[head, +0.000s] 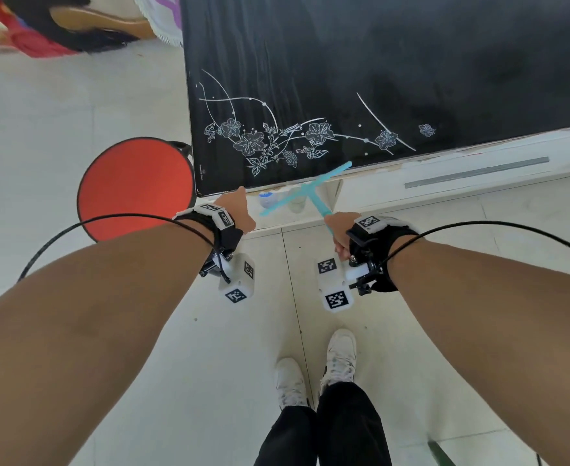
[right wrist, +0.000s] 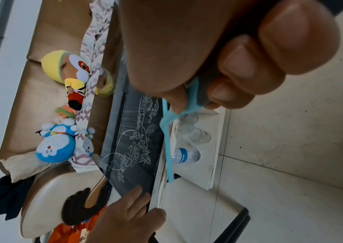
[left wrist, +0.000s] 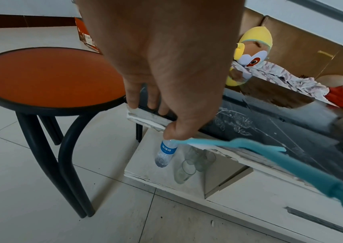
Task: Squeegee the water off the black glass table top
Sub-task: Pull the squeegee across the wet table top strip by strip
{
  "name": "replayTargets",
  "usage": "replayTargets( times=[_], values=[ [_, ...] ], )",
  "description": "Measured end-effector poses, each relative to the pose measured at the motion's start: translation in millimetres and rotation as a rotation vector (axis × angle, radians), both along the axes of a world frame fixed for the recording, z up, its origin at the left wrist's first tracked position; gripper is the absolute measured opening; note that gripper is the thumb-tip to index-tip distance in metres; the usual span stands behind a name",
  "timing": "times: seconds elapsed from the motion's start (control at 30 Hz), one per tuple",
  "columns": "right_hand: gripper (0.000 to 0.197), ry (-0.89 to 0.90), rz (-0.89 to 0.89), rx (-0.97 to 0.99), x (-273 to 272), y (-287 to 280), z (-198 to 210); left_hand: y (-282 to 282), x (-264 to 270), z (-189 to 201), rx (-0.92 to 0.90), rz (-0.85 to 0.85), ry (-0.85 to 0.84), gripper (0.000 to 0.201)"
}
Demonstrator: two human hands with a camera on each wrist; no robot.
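Beside orange stool [head: 135, 186], wet black table top [head: 377, 62]

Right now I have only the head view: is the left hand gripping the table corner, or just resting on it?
Observer: Resting. In the left wrist view the left hand lays straight fingers on top of the table corner, with the thumb against the white rim below.
Operator: How is the squeegee held?
Observer: In the right wrist view the right hand has its fingers curled round the squeegee handle.
Operator: What are the blurry things under the near edge?
Observer: On the lower shelf stand a blue-labelled bottle and several clear glasses.
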State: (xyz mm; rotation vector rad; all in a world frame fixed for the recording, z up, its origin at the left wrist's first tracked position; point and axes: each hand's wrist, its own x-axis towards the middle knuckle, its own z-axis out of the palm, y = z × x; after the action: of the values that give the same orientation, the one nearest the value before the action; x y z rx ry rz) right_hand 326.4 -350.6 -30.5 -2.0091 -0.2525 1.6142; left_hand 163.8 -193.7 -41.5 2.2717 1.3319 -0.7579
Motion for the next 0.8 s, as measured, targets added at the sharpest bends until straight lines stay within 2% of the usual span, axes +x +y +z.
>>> replayTargets(
  times=[0.03, 0.13, 0.27, 0.37, 0.47, 0.53, 0.7, 0.8],
  values=[
    [0.028, -0.008, 0.001, -0.012, 3.3, -3.2, 8.5, -0.8, 2.1, 7.6, -0.004, -0.02, 0.004, 0.08],
    [0.045, -0.04, 0.017, -0.029, 12.2, -12.4, 34.2, -2.3, 11.0, 32.5, -0.021, -0.086, 0.014, 0.068],
    [0.047, -0.184, 0.075, -0.065, 29.9, -12.9, 66.5, 2.2, 28.6, 70.0, -0.039, -0.066, 0.018, 0.066],
    [0.044, -0.264, 0.124, -0.066, 50.5, -6.1, 97.1, 13.1, 54.7, 102.5, -0.027, -0.069, -0.022, 0.055],
    [0.041, -0.449, 0.276, -0.088, 74.1, 3.3, 122.0, 25.2, 83.2, 128.6, -0.008, -0.081, -0.016, 0.063],
    [0.039, -0.54, 0.357, -0.112, 86.3, 10.3, 140.3, 32.6, 97.7, 141.1, -0.017, -0.073, -0.018, 0.061],
    [0.029, -0.675, 0.526, -0.144, 130.3, 50.7, 178.1, 67.7, 144.1, 174.1, 0.009, -0.068, -0.083, 0.061],
    [0.021, -0.744, 0.456, -0.136, 155.5, 85.8, 187.2, 96.5, 170.2, 186.4, 0.011, -0.04, -0.115, 0.066]
  ],
)
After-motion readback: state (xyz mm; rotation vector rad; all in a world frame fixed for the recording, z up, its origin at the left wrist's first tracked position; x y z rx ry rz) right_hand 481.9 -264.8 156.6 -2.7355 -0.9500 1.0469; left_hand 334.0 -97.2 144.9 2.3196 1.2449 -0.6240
